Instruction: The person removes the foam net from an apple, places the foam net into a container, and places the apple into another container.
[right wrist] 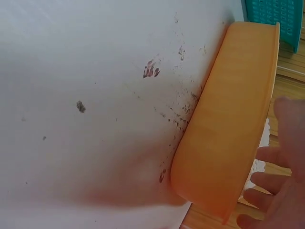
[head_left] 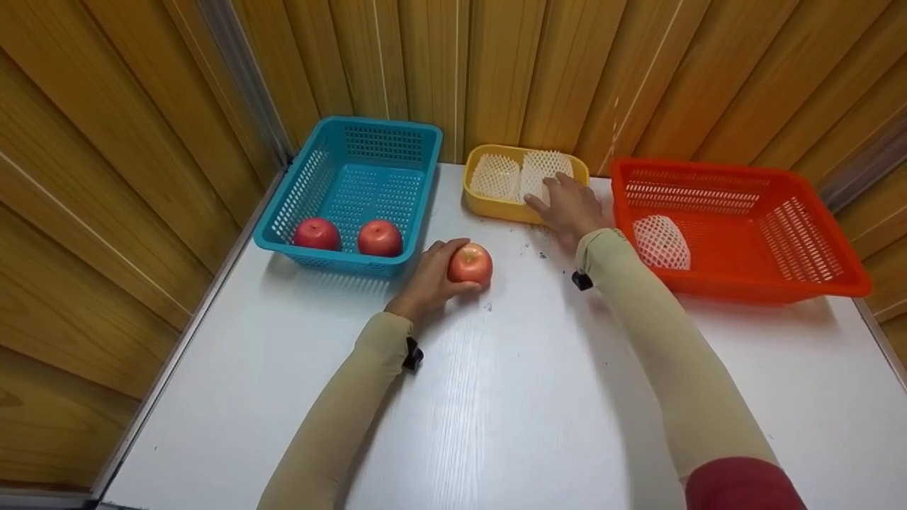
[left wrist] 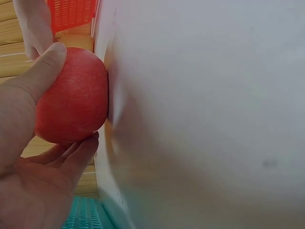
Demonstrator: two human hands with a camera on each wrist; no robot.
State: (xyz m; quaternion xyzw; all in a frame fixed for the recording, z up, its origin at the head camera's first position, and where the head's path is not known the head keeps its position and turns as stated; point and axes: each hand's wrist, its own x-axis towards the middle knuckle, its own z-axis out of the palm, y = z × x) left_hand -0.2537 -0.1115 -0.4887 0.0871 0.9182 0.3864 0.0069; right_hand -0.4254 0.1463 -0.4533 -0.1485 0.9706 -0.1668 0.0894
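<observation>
My left hand (head_left: 428, 282) grips a red apple (head_left: 470, 264) on the white table, thumb on one side and fingers on the other. The left wrist view shows the same apple (left wrist: 74, 98) resting against the tabletop. Over the front right edge of a small yellow basket (head_left: 506, 209), my right hand (head_left: 570, 203) reaches with spread fingers towards a white foam fruit net (head_left: 542, 170). A second foam net (head_left: 495, 177) lies beside it in the basket. In the right wrist view the fingers (right wrist: 267, 183) are just past the basket rim; whether they touch the net is unclear.
A blue basket (head_left: 429, 191) at the left holds two red apples, one apple (head_left: 317, 234) and another apple (head_left: 380, 238). The red basket (head_left: 751, 283) at the right contains a white net-covered item (head_left: 661, 243). Wood-patterned walls (head_left: 425, 64) border the table (head_left: 482, 425).
</observation>
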